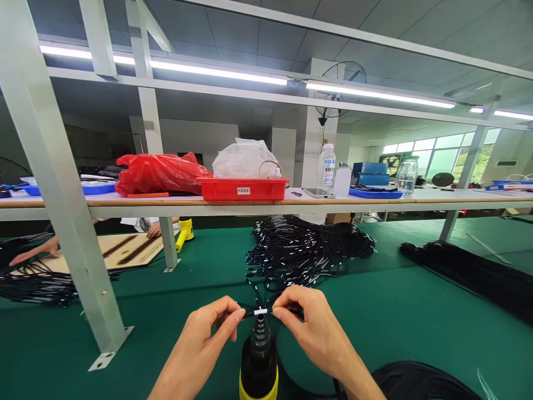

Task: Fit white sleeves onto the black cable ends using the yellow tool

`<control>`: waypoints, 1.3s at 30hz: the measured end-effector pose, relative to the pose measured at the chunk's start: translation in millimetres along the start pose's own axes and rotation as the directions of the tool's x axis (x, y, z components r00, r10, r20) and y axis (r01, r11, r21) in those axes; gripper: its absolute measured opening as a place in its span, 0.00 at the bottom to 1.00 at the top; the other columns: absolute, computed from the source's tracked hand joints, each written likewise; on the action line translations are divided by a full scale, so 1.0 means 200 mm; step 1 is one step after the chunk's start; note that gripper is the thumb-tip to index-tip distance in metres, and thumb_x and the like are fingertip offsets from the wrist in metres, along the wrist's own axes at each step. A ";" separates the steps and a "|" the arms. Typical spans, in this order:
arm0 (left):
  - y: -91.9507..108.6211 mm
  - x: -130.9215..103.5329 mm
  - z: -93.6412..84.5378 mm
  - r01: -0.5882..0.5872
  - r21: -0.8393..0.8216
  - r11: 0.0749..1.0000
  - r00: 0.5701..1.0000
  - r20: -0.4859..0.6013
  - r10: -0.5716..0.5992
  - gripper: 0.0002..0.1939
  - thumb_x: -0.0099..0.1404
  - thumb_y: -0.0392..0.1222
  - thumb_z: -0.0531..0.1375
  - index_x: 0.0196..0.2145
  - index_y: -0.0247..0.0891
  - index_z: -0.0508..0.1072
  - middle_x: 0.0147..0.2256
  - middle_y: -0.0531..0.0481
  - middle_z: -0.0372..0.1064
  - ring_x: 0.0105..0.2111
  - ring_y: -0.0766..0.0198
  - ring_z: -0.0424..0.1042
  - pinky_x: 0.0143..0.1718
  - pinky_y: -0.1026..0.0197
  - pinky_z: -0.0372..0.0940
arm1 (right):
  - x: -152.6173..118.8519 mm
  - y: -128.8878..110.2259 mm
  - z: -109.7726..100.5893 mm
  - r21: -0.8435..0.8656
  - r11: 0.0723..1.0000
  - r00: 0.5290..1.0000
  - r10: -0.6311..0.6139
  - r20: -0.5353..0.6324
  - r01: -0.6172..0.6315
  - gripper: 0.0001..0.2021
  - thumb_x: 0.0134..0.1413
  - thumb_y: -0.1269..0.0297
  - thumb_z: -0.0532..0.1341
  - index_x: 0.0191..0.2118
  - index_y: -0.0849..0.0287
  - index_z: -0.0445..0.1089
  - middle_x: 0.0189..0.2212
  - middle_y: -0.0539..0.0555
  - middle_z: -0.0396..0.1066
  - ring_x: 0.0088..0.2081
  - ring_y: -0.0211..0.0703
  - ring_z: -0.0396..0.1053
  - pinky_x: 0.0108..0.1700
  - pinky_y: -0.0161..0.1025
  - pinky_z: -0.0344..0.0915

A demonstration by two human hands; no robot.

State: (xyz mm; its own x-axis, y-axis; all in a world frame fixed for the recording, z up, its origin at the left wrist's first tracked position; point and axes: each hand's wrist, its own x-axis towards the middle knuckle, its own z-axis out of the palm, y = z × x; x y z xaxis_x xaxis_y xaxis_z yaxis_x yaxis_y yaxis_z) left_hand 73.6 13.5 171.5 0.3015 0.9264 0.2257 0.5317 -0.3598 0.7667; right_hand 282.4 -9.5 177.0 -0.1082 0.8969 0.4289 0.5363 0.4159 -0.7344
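Between my two hands a black cable with a white sleeve (260, 312) is stretched level, just over the nozzle of a black and yellow heat gun (259, 355) that points upward. My left hand (208, 339) pinches the cable on the left of the sleeve. On the right side, my right hand (312, 328) pinches it between thumb and forefinger. A large bundle of black cables (291, 244) with white and blue ends lies just beyond my hands on the green table (208, 266).
A shelf (183, 211) crosses above the table, bearing a red bin (244, 190), a red bag and bottles. Its metal post (70, 183) stands at left. Another person's hands (50, 247) are behind it. More black cables (470, 272) lie at right.
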 end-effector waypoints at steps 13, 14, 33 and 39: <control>0.00 0.00 0.00 -0.062 -0.009 0.998 0.997 -0.046 0.061 0.13 0.67 0.52 0.55 0.31 0.42 0.71 0.29 0.54 0.68 0.32 0.61 0.66 0.34 0.63 0.60 | 0.00 0.02 0.01 0.023 1.000 1.000 -0.002 -0.017 0.002 0.06 0.54 0.74 0.60 0.30 0.58 0.73 0.27 0.48 0.72 0.30 0.38 0.66 0.32 0.34 0.59; 0.00 0.00 0.00 -0.063 -0.012 0.998 0.997 -0.052 0.063 0.13 0.67 0.52 0.56 0.31 0.42 0.71 0.30 0.54 0.69 0.32 0.61 0.66 0.34 0.63 0.61 | 0.00 0.03 0.01 0.026 1.000 1.000 0.000 -0.019 0.001 0.06 0.53 0.75 0.60 0.30 0.58 0.73 0.27 0.48 0.72 0.30 0.38 0.66 0.32 0.34 0.59; 0.01 -0.02 0.01 -0.020 0.087 0.996 0.998 -0.066 0.026 0.24 0.69 0.61 0.46 0.24 0.41 0.61 0.23 0.57 0.57 0.24 0.64 0.56 0.27 0.64 0.52 | -0.02 -0.01 0.02 -0.104 0.994 0.999 0.020 0.047 -0.015 0.13 0.63 0.65 0.56 0.25 0.58 0.67 0.22 0.46 0.65 0.25 0.36 0.58 0.28 0.34 0.50; 0.02 -0.02 0.00 -0.050 -0.003 0.999 0.997 -0.050 0.050 0.16 0.68 0.57 0.51 0.32 0.42 0.65 0.30 0.56 0.62 0.32 0.62 0.61 0.33 0.64 0.57 | -0.02 0.01 0.04 -0.016 1.000 1.000 -0.007 -0.011 0.007 0.06 0.57 0.72 0.59 0.28 0.58 0.68 0.26 0.47 0.69 0.30 0.37 0.63 0.32 0.33 0.55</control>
State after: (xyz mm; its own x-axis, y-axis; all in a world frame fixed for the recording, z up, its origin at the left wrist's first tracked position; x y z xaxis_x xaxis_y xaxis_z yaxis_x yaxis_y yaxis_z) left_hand 73.6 8.2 173.7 0.2876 0.9116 0.2937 0.5133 -0.4056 0.7563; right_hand 276.6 -10.8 170.6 -0.1031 0.8921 0.4399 0.5486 0.4199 -0.7230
